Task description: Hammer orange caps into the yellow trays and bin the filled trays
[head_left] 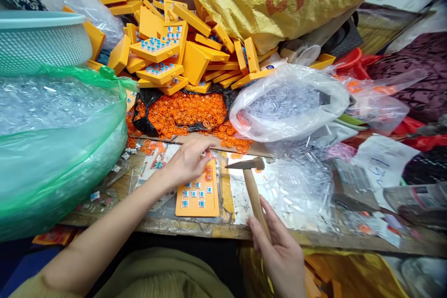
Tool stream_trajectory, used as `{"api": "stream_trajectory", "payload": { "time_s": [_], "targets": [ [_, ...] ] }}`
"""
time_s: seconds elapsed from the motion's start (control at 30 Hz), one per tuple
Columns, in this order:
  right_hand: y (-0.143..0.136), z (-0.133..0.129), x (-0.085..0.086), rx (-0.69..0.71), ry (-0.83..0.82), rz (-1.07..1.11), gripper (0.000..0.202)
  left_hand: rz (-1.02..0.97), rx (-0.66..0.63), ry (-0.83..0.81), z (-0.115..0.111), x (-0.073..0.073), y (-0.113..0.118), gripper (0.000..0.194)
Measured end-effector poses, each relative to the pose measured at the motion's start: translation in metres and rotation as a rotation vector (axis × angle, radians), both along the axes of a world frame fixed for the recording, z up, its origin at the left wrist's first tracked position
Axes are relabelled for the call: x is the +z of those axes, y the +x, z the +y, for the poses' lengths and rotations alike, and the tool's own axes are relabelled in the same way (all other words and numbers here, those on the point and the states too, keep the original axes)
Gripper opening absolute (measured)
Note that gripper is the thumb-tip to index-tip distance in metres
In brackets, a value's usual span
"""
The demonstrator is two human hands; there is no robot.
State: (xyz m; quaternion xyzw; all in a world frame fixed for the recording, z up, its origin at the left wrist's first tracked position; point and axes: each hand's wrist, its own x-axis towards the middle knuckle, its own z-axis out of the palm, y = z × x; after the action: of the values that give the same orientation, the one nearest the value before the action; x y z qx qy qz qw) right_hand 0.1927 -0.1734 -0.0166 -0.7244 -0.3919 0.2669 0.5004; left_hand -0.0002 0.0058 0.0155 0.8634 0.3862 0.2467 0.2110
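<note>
A flat orange panel [197, 202] with several small blue-and-white pieces lies on the worktable near its front edge. Over the panel's upper part is my left hand [186, 162], its fingers pinched together at small orange pieces; what exactly they hold is too small to make out. Some orange rings [208, 172] sit in the panel's upper right. My right hand [277, 247] is wrapped round the wooden handle of a hammer [256, 200], whose metal head is raised just right of the panel.
Orange rings [188, 109] fill a black bag behind the panel. Orange panels [197, 63] are heaped behind it. A green bag [63, 163] of clear pieces stands left, a white bag [293, 123] right. Clear plastic pieces [303, 186] litter the table's right side.
</note>
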Motion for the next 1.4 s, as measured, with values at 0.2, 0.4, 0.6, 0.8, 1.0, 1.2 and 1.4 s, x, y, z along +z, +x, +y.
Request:
{"api": "stream_trajectory", "payload": {
  "time_s": [0.2, 0.4, 0.6, 0.8, 1.0, 1.2, 1.4],
  "targets": [
    [-0.005, -0.008, 0.01, 0.308, 0.108, -0.258, 0.037, -0.025, 0.033, -0.162, -0.061, -0.004, -0.029, 0.039],
    [-0.01, -0.002, 0.022, 0.493, 0.258, -0.483, 0.048, -0.067, 0.09, -0.257, -0.06, -0.011, -0.027, 0.041],
    [-0.005, -0.003, 0.012, 0.614, 0.128, -0.585, 0.046, -0.109, 0.124, -0.298, -0.06, -0.015, -0.026, 0.042],
    [-0.008, -0.002, 0.019, 0.475, 0.258, -0.525, 0.053, -0.13, 0.121, -0.289, -0.061, -0.012, -0.026, 0.038],
    [-0.006, -0.006, 0.012, 0.62, 0.111, -0.597, 0.045, -0.083, 0.158, -0.322, -0.062, -0.011, -0.025, 0.043],
    [-0.008, -0.007, 0.0, 0.249, -0.095, -0.057, 0.04, -0.153, 0.165, -0.255, -0.038, -0.006, -0.031, 0.03],
    [-0.019, -0.003, 0.005, -0.011, -0.198, 0.348, 0.068, 0.119, 0.396, 0.066, 0.039, -0.011, -0.029, 0.019]
  ]
}}
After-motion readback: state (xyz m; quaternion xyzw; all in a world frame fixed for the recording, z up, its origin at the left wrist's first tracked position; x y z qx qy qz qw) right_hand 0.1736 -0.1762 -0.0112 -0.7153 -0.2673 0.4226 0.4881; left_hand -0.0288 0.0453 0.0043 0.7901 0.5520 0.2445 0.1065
